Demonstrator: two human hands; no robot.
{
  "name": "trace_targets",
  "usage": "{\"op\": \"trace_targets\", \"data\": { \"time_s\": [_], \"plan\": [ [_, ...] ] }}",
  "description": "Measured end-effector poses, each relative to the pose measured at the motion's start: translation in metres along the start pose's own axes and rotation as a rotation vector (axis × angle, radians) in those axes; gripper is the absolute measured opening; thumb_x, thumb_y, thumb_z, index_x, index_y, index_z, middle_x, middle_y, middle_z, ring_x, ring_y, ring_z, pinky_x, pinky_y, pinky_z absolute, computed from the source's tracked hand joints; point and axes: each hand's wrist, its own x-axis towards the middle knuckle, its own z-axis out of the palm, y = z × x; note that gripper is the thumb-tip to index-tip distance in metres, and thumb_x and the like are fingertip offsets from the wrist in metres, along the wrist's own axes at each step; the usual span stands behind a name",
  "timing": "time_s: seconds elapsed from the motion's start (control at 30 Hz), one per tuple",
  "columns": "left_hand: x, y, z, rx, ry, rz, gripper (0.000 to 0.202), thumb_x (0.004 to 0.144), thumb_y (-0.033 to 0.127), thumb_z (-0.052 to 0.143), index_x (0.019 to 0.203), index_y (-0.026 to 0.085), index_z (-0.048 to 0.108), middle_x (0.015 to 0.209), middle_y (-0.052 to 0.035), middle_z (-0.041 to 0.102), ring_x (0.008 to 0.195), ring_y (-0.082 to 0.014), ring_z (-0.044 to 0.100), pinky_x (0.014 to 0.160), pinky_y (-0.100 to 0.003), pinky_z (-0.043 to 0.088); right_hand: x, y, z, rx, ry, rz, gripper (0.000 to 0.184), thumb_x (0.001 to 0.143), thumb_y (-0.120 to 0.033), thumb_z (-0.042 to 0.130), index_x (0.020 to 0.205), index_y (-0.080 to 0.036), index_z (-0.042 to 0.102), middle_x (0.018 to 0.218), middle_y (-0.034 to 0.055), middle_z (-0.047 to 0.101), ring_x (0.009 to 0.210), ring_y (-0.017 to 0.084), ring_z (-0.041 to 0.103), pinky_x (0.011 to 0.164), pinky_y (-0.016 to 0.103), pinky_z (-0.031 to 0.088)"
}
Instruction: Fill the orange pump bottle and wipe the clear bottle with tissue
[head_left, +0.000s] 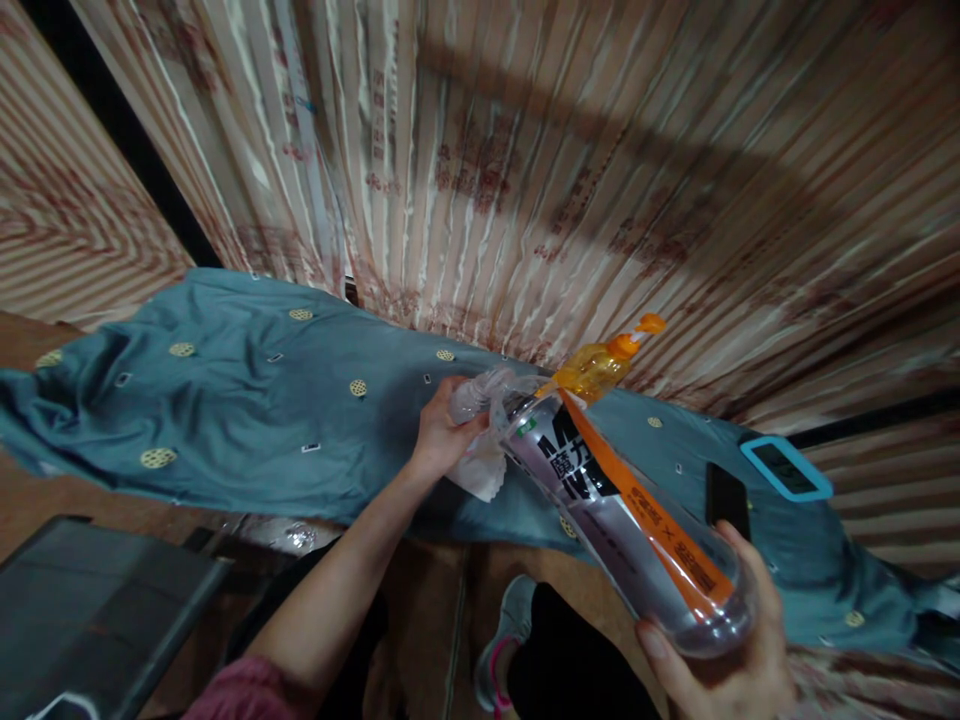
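A large clear plastic bottle (600,500) with a black, silver and orange label lies tilted across the front of my view. My right hand (739,650) is closed around its rounded base. At its other end the wall looks cut open, and a clear bottle neck piece (476,395) sits against that opening. My left hand (442,430) is closed on this neck piece. A pale, crumpled tissue-like piece (480,475) hangs below my left fingers. Just behind the bottle's open end is a yellow see-through bottle (592,372) with an orange cap.
A green patterned cloth (247,400) covers the long narrow surface before me. A black phone (727,498) and a blue-framed device (787,467) lie on its right. Striped curtain sheeting (480,200) hangs behind. A dark stool-like seat (97,610) stands at lower left.
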Motion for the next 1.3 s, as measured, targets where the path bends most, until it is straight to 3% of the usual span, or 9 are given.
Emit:
{"op": "trace_targets", "data": {
  "time_s": [0.2, 0.43, 0.7, 1.3],
  "plan": [
    [-0.0001, 0.0019, -0.0004, 0.025, -0.002, -0.011, 0.045, 0.069, 0.032, 0.086, 0.108, 0.021, 0.065, 0.101, -0.0055, 0.076, 0.090, -0.0229, 0.072, 0.081, -0.034, 0.056, -0.0023, -0.0014, 0.0015, 0.040, 0.010, 0.056, 0.107, 0.066, -0.049, 0.090, 0.159, -0.026, 0.044, 0.151, 0.0161, 0.052, 0.135, 0.046, 0.050, 0.114, 0.074, 0.030],
    [-0.0003, 0.0026, 0.0001, -0.006, -0.003, -0.029, 0.045, 0.069, 0.034, 0.086, 0.106, 0.021, 0.064, 0.100, -0.0056, 0.075, 0.087, -0.0221, 0.071, 0.081, -0.035, 0.056, -0.0027, 0.0016, 0.0014, 0.030, 0.018, 0.046, 0.109, 0.064, -0.054, 0.091, 0.157, -0.020, 0.045, 0.147, 0.0177, 0.055, 0.134, 0.046, 0.053, 0.115, 0.068, 0.035],
    [-0.0008, 0.0045, -0.0012, -0.032, -0.008, -0.031, 0.046, 0.068, 0.035, 0.087, 0.105, 0.020, 0.065, 0.099, -0.0041, 0.076, 0.088, -0.0210, 0.070, 0.079, -0.032, 0.054, -0.0002, 0.0010, 0.0003, 0.016, 0.011, -0.015, 0.108, 0.065, -0.051, 0.091, 0.158, -0.022, 0.044, 0.148, 0.0157, 0.056, 0.130, 0.042, 0.055, 0.115, 0.063, 0.036],
    [-0.0013, 0.0029, -0.0002, -0.035, -0.012, -0.043, 0.047, 0.069, 0.036, 0.086, 0.108, 0.019, 0.065, 0.103, -0.0067, 0.075, 0.091, -0.0225, 0.070, 0.081, -0.033, 0.054, 0.0007, 0.0012, -0.0002, 0.006, 0.024, -0.021, 0.108, 0.062, -0.051, 0.093, 0.157, -0.027, 0.047, 0.152, 0.0173, 0.052, 0.135, 0.048, 0.050, 0.113, 0.075, 0.030]
  ]
}}
